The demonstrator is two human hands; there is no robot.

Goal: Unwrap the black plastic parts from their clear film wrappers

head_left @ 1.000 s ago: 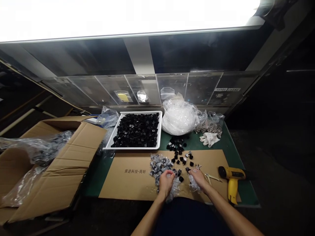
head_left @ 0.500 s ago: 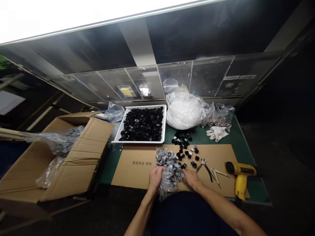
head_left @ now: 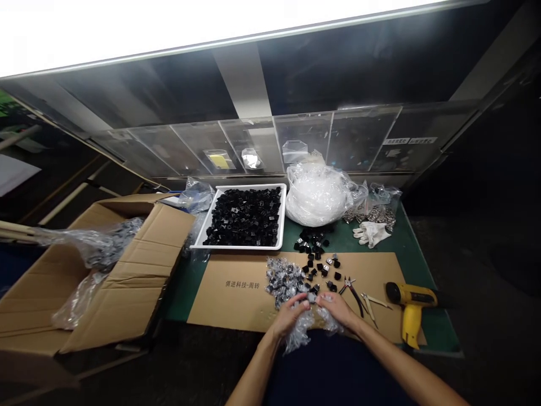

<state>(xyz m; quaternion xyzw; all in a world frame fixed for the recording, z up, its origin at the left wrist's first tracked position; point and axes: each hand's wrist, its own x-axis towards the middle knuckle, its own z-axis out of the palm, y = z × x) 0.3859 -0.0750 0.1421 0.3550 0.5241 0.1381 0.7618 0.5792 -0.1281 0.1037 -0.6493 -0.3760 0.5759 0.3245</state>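
Two bare hands met low over a tabletop [head_left: 180, 300], at the near edge of one flat cardboard sheet [head_left: 224, 304]. The left hand [head_left: 291, 313] and the right hand [head_left: 337, 307] were both nearly closed, fingertips pinched on one small grey part [head_left: 311, 297] held between them. Two crumpled bunches of clear plastic [head_left: 298, 334] hung there, one below each hand.

Just beyond the left hand lay one heap of plastic-wrapped parts [head_left: 285, 279], too tangled to count. To its right and beyond, well over a dozen black parts [head_left: 320, 267] were scattered, some overlapping; a few showed metal faces.

Right of the hands, on the sheet, were one pair of pliers [head_left: 354, 291], handles spread, and one pale tool [head_left: 369, 309] beside it. One yellow heat gun [head_left: 411, 301] lay at the sheet's right edge.

Behind the sheet stood one white tray [head_left: 282, 220] filled with black pieces, uncountably many. Next to it sat one big bag of clear and white plastic [head_left: 316, 197], then bagged metal bits [head_left: 380, 215] and white glove fabric [head_left: 371, 232], whether one glove or two unclear. At far left was one open cardboard box [head_left: 139, 273] with plastic-bagged contents.
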